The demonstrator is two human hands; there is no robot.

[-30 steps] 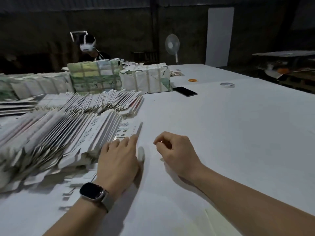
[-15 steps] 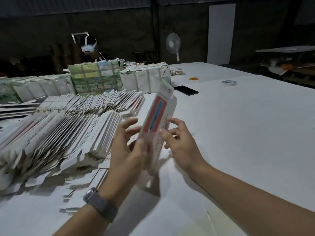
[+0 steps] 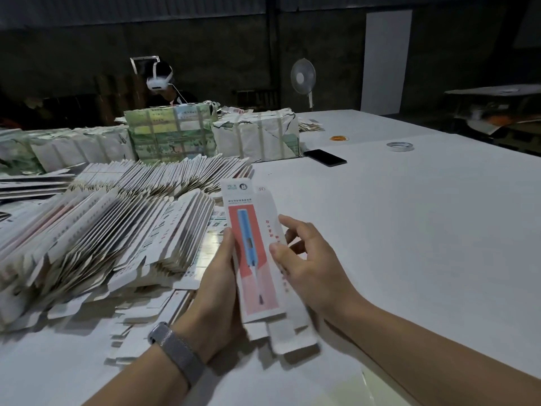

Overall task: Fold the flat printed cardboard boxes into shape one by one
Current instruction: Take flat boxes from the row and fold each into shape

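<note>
Far left: wrapped bundles point(image 3: 67, 150) stand in a row along the rear of the table point(image 3: 409, 230); what is inside them cannot be told. In front lies a fanned stack point(image 3: 96, 244) of flat printed boxes, overlapping on edge and leaning, with a second fanned row point(image 3: 175, 177) behind it. Loose flats point(image 3: 146, 312) lie beneath and in front of the stack.

Centre rear: a green printed bundle point(image 3: 171, 133), strapped with pale bands, sits touching a white bundle point(image 3: 257, 136), also strapped. Behind them a person wearing a white headset point(image 3: 159, 82) is partly visible.

Centre front: the box point(image 3: 254, 253), a long narrow flat printed with a red panel and a blue pen-like item, is held above the table between both hands, its top pointing away, and its bottom flaps hanging loose toward the viewer. The left hand point(image 3: 216, 282) grips its left edge, fingers behind and thumb along the side; a watch band point(image 3: 175, 350) is on that wrist. The right hand point(image 3: 304, 259) holds the right edge, thumb on the front face, fingers curled behind.

Right: a phone point(image 3: 325, 157) lies flat near the white bundle. Further back, an orange ring point(image 3: 339, 138) and a tape roll point(image 3: 400, 146) lie apart on the table. A fan point(image 3: 303, 77) stands beyond the table's far edge.
</note>
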